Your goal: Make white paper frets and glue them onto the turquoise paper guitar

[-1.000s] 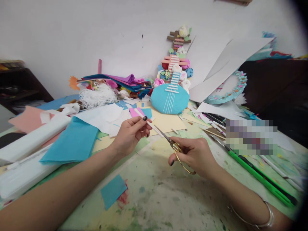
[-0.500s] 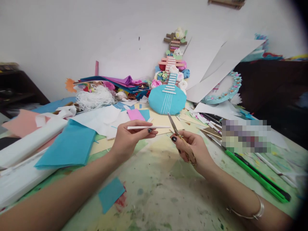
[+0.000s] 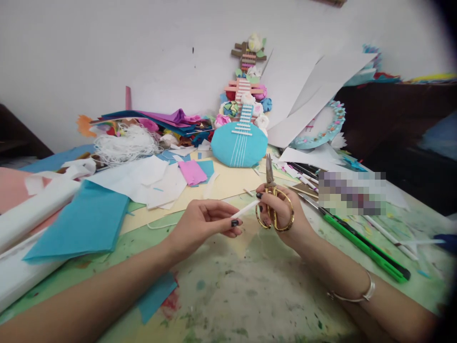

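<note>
Between the thumb and fingers of my left hand (image 3: 210,221) is a thin white stick (image 3: 245,208), slanting up to the right. Its far end reaches the fingertips of my right hand (image 3: 285,209). That hand also holds scissors (image 3: 272,195) with gold handles, the blades pointing up and away, close together. A short white piece (image 3: 248,192) lies on the table just beyond the hands. Farther back, a blue paper lute (image 3: 239,144) with white strings leans against flower decorations.
Blue folded paper (image 3: 78,221) and white rolls (image 3: 35,209) lie at left, near a heap of white cord (image 3: 124,145). On the right rests a green utility knife (image 3: 367,247). A blue paper scrap (image 3: 157,295) is by my left forearm.
The scissors have turned upright, their blades off the stick. My right fingertips now meet the stick's end, which looks shorter. A short white piece shows on the table. The view has shifted slightly.
</note>
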Demonstrator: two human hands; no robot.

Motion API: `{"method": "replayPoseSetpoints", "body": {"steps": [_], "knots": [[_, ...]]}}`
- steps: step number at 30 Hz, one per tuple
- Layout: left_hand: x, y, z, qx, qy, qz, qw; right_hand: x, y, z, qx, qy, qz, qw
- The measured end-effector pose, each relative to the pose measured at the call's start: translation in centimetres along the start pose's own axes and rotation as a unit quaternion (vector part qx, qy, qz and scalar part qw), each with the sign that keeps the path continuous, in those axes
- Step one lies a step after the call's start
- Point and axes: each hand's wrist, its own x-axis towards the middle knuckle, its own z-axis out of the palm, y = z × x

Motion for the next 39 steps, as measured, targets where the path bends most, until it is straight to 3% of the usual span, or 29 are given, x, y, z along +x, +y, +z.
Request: {"method": "replayPoseSetpoints", "body": {"steps": [5,9,14,17,22,26,33,39], "knots": [[0.2,-0.1,0.1,0.114,-0.033,-0.093,0.989,-0.2,0.1,0.2,-0.082,-0.035,-0.014,0.996],[0.3,-0.1,-0.1,0.105,-0.026,-0.079,0.991,-0.4,0.0,0.4,-0.123,-0.032,-0.037,0.991],[0.6,0.1,-0.8,0.052,0.028,-0.040,0.997,-0.2,-0.7,-0.1,-0.175,-0.010,-0.080,0.981],[0.9,0.6,-1.7,0.061,0.057,-0.020,0.996,0.6,-1.3,-1.4,-0.290,-0.028,-0.152,0.944],[1.2,2.1,-3.4,0.096,0.062,0.009,0.993,1.9,-2.4,-4.0,-0.455,-0.097,-0.296,0.835],[1.0,3.2,-4.3,0.151,0.023,0.022,0.988,2.0,-2.7,-4.6,-0.534,-0.132,-0.319,0.772],[0.3,4.7,-5.1,0.184,0.002,0.004,0.983,1.7,-2.7,-4.9,-0.554,-0.172,-0.364,0.729],[0.3,5.0,-5.4,0.179,0.012,-0.013,0.984,1.5,-2.5,-4.6,-0.538,-0.195,-0.379,0.727]]}}
